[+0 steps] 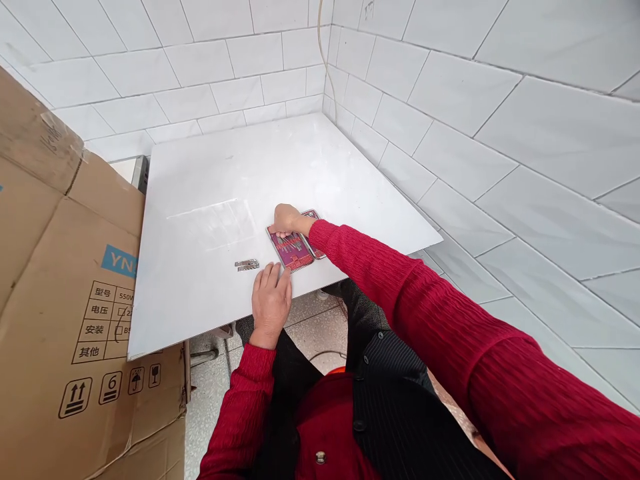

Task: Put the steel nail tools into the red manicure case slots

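Note:
An open manicure case (294, 257) with a purple-red lining lies on the white table, and small metal tools show in its left half. My right hand (287, 219) is over the upper part of that half, fingers curled down and pressed together. Whatever they pinch, if anything, is hidden. At the table's front edge my left hand (271, 297) rests flat with its fingers stretched out, the thumb close to the case's lower corner. Two shiny nail clippers (247, 265) lie side by side on the table, just beyond the left fingertips.
The white tabletop (200, 180) reaches into a corner of tiled walls (475, 133). A large cardboard box (60, 267) stands against its left side. A thin cable (325, 60) hangs down the wall corner.

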The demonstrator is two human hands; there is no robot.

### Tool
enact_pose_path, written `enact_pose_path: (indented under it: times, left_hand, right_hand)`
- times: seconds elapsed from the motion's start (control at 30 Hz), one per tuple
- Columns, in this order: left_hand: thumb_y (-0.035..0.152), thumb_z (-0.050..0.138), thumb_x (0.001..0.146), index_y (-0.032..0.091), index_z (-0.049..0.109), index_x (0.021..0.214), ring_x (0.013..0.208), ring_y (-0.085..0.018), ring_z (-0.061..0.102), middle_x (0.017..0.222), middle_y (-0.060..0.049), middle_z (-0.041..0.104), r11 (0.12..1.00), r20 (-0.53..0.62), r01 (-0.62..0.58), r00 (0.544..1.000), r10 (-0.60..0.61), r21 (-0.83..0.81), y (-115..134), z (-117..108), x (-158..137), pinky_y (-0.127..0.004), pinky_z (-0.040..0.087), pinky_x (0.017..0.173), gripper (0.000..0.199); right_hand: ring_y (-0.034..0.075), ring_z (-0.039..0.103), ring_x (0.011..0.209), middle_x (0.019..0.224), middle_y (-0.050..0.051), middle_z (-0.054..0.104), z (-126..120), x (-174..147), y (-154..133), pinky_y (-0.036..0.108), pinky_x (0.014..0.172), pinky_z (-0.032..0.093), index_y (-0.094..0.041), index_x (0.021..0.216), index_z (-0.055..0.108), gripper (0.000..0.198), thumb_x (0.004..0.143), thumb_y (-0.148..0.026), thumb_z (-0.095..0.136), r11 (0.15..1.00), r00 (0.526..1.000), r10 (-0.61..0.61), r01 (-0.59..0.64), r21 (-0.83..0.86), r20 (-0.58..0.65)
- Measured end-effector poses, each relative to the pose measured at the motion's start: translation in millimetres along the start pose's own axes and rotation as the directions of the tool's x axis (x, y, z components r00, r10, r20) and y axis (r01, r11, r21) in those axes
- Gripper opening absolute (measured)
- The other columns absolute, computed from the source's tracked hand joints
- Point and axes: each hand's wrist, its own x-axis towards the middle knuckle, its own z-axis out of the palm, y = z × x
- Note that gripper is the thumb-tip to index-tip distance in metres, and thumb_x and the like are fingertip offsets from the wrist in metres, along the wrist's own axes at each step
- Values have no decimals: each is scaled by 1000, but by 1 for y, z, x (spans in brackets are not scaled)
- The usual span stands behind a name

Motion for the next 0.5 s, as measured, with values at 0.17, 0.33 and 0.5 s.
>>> enact_pose_path:
  times: [0.17,0.33,0.5]
  left_hand:
    - [20,46,104,19,68,128,135,-32,58,134,-16,68,999,16,23,1000,-22,-42,1,0,0,-53,47,110,33]
    - [20,47,104,18,68,128,135,-33,58,136,-17,67,999,41,36,999,-34,-41,1,-1,-1,-53,46,112,33]
    - [20,48,103,18,67,129,135,-33,58,136,-17,67,999,49,28,998,-27,-24,1,-1,-2,-52,47,111,32]
  right_hand:
    - [12,61,55,68,5,73,-10,-1,-4,21,61,55,-11,66,69,20,84,-12,62,992,999,-52,52,114,4]
    - [8,51,46,54,0,64,-26,5,-10,19,53,49,-12,63,62,19,81,-7,64,946,989,-146,149,287,-33]
    - [9,55,50,54,-1,64,-29,4,-41,21,57,49,-13,61,61,17,76,-6,66,922,925,-368,350,162,97]
